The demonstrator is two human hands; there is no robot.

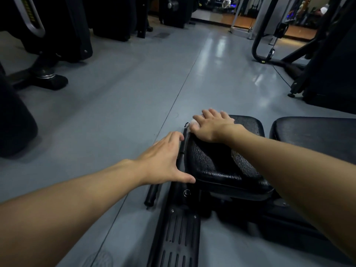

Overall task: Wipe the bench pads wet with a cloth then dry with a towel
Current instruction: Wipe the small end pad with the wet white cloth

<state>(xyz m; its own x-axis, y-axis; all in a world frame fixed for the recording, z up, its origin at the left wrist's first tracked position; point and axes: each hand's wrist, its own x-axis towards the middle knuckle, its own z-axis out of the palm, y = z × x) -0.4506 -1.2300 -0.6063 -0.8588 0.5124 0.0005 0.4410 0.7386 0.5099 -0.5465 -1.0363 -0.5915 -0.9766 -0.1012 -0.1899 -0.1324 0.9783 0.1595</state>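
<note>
A black textured bench seat pad (215, 166) lies low in the middle right, speckled with droplets. My right hand (211, 125) presses flat on its far left corner, over a small white cloth (193, 121) that only peeks out under the fingers. My left hand (163, 160) rests with spread fingers against the pad's left edge, thumb touching the near corner, holding nothing. A second black pad (316, 135) lies to the right, separated by a narrow gap. No towel shows.
The black bench frame with a ribbed foot plate (177, 243) runs toward me, with a black bar (152, 195) beside it. Grey floor (115, 105) spreads to the left. Black gym machines stand at the far left (48, 45) and right (327, 70).
</note>
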